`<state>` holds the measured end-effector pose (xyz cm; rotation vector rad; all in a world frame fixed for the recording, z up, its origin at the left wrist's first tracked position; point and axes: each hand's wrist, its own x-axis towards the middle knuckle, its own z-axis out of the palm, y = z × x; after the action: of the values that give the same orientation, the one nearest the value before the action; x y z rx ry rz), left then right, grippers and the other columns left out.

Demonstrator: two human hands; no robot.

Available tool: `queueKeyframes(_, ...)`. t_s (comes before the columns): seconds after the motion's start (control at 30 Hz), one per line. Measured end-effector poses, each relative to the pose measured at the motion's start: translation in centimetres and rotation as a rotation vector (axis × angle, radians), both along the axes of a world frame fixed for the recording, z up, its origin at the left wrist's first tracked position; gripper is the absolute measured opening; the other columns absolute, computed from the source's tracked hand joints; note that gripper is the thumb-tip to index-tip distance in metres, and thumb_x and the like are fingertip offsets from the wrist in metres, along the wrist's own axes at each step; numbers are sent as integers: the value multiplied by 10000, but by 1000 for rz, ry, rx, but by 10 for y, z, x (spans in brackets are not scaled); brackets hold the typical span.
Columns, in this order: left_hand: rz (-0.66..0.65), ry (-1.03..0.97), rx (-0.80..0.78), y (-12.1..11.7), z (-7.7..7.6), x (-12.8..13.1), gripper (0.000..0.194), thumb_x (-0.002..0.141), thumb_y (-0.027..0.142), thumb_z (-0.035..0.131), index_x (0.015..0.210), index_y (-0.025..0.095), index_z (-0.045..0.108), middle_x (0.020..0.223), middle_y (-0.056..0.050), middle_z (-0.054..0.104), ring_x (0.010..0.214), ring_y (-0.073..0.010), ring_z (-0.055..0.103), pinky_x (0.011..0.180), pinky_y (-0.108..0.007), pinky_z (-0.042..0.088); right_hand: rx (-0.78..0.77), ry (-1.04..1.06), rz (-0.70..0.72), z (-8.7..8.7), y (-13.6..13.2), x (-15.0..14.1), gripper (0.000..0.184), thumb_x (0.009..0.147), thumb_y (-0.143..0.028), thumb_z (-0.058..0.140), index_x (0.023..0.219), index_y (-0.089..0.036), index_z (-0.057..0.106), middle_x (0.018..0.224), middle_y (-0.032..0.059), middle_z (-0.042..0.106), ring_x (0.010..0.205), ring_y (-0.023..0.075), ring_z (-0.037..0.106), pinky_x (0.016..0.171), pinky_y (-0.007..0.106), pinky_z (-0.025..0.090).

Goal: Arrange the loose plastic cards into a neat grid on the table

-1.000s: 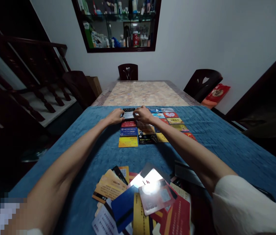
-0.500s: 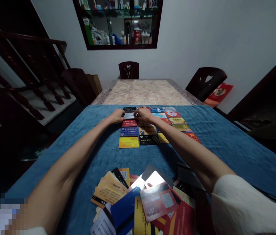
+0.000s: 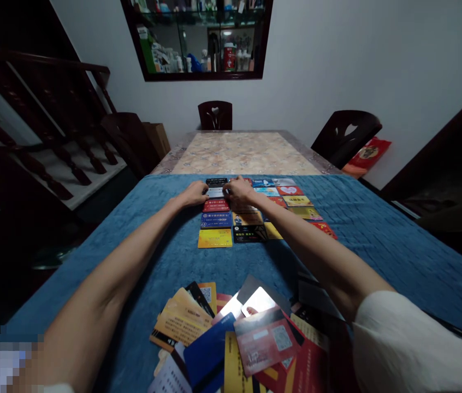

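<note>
My left hand has its fingers curled at the left edge of a silvery-white card. At the right edge of that card, my right hand pinches with bent fingers, so the card lies between the two hands. A black card lies just behind it, and a red card just in front. Closer to me in the same column are a blue card and a yellow card. My right hand and forearm cover parts of the neighbouring columns.
A loose pile of overlapping cards, with a blue one among them, lies near me. More cards, such as one with a heart, form rows at right. A blue cloth covers the near table. Chairs stand around it.
Both hands stay at the silvery-white card with almost no movement. The view has shifted very slightly; the laid-out cards and the pile look the same.
</note>
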<state>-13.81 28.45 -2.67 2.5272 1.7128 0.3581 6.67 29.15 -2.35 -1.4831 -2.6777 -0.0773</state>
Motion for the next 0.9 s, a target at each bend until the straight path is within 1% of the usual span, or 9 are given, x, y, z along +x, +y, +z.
queueKeyframes(0.17, 15, 23, 5, 3, -2, -2, 208, 714, 221, 642, 879, 152, 748, 927, -79, 706, 924, -259, 644, 866, -325, 509, -2, -11, -3, 0, -1, -1, 330, 886, -327, 565, 1178, -308, 717, 1242, 110, 660, 1149, 338, 467, 862, 405, 424)
queueKeyframes(0.33, 14, 33, 3, 4, -2, -1, 233, 720, 212, 637, 909, 131, 747, 932, -105, 706, 910, -270, 652, 847, -336, 511, 3, -16, -4, 0, -2, -1, 353, 903, -363, 545, 1214, -311, 705, 1255, 114, 657, 1169, 345, 445, 874, 422, 421)
queueKeyframes(0.43, 12, 35, 1, 4, -1, 0, 256, 718, 208, 634, 936, 131, 742, 946, -102, 713, 921, -269, 651, 856, -336, 512, 8, -20, -7, 0, -2, -2, 360, 907, -378, 537, 1219, -309, 704, 1268, 112, 654, 1184, 352, 430, 884, 435, 416)
queueKeyframes(0.63, 23, 24, 5, 2, -1, 1, 289, 711, 201, 611, 969, 138, 727, 958, -81, 722, 924, -248, 646, 882, -327, 511, 19, -33, -6, 1, -3, -5, 350, 904, -343, 524, 1187, -293, 723, 1271, 118, 651, 1210, 363, 413, 892, 446, 410)
queueKeyframes(0.9, 48, 15, -4, 0, -1, 2, 328, 669, 185, 578, 960, 139, 722, 931, -67, 717, 904, -237, 636, 855, -306, 515, 23, -60, 0, 5, -9, -7, 349, 907, -310, 510, 1187, -271, 716, 1297, 127, 627, 1228, 363, 423, 898, 449, 413)
